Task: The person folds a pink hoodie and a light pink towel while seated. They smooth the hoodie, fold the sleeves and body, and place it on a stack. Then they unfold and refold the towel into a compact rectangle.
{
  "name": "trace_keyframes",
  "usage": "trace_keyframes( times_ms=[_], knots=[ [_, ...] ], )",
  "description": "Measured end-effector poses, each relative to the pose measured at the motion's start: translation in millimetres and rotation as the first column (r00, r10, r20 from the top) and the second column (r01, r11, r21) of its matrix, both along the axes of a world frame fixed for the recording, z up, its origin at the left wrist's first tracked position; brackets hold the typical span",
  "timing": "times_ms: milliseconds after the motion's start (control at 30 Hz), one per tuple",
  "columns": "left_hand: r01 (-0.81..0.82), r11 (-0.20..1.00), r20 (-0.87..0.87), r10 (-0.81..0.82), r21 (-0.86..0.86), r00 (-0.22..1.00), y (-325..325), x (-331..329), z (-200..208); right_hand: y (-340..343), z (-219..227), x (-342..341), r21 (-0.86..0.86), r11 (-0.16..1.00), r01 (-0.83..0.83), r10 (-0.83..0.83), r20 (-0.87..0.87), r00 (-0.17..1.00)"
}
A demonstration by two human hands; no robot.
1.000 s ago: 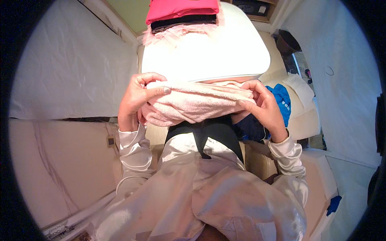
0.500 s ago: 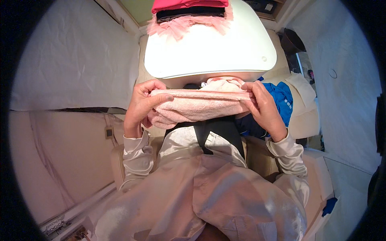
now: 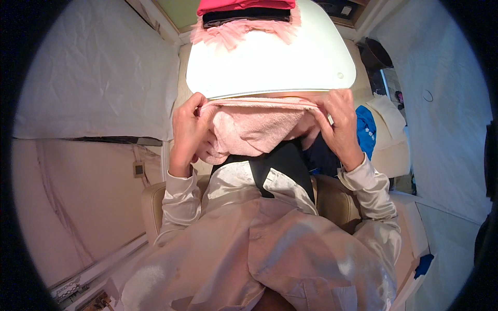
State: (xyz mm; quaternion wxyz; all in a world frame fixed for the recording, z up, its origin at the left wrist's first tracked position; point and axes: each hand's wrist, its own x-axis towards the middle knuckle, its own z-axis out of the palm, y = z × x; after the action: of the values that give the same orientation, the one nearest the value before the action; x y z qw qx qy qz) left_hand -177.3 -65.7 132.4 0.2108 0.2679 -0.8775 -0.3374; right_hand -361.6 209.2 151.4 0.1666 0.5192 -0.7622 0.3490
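Note:
A pale pink terry cloth (image 3: 254,127) hangs stretched between my two hands, just in front of the white table's near edge and above my lap. My left hand (image 3: 189,124) pinches the cloth's left end. Its right end is gripped between the thumb and fingers of my right hand (image 3: 340,122). The upper edge runs nearly straight across, while the lower part droops in loose folds. Whether it is a towel or a garment, I cannot tell.
On the white table (image 3: 270,67) a stack of folded clothes (image 3: 246,15), pink and black with pink tulle, lies at the far side. Blue clothing (image 3: 366,129) sits right of my right hand. A dark bin (image 3: 376,53) stands at the far right. White sheeting (image 3: 98,72) hangs on the left.
Both hands have risen toward the table with the cloth. The cloth's top edge is now higher, and its light bunched part behind is no longer visible.

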Motion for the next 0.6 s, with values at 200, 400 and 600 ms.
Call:
trace_keyframes(
  times_ms=[200,400,600],
  knots=[
    [0.16,0.985,-0.164,-0.168,-0.06,0.972,15,-19,17,-53,-10,20,-0.122,0.979,-0.161,0.188,0.255,0.949],
    [0.372,0.743,-0.132,-0.364,0.557,0.922,26,-14,46,-117,-8,58,-0.247,0.935,-0.255,0.341,0.424,0.839],
    [0.273,0.768,-0.069,-0.287,0.579,0.955,-2,11,45,-150,-12,70,-0.292,0.88,-0.375,0.475,0.502,0.723]
  ],
)
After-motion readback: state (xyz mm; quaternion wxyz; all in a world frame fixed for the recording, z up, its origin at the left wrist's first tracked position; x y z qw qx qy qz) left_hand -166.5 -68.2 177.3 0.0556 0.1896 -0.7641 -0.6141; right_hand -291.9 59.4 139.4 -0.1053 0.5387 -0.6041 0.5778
